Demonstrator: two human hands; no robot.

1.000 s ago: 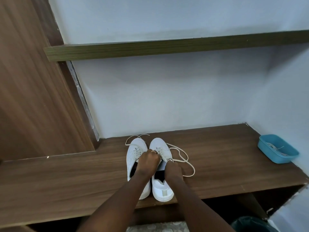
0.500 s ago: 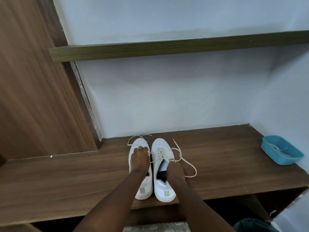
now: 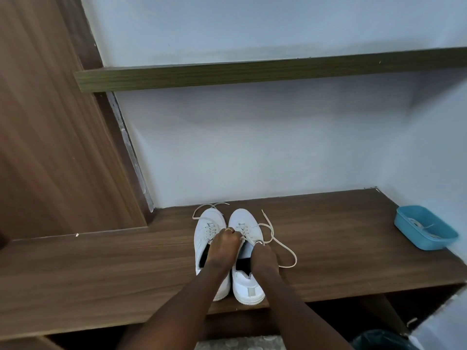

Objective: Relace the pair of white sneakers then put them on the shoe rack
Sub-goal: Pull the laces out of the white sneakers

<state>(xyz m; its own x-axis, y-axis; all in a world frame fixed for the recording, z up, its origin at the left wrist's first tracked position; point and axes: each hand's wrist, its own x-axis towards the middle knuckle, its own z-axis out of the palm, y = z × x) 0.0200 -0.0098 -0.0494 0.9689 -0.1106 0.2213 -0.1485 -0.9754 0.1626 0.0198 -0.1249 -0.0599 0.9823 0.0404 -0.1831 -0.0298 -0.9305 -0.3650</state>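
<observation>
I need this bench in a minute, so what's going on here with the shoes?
A person is lacing a pair of white sneakers standing side by side on the wooden shelf. The left hand and right hand both pinch the lace of the right sneaker near its upper eyelets; a long loop of it trails loose on the shelf. The lace ends of the left sneaker lie loose too.

Left sneaker: opening and heel are covered by the left hand and forearm.
Right sneaker: tongue is partly covered by the right hand.
Grip: fingertips are curled out of sight, so any hold on the lace cannot be made out.
Blue tray: contents are too small to be identified.
Dark green object: cut off by the bottom edge.
</observation>
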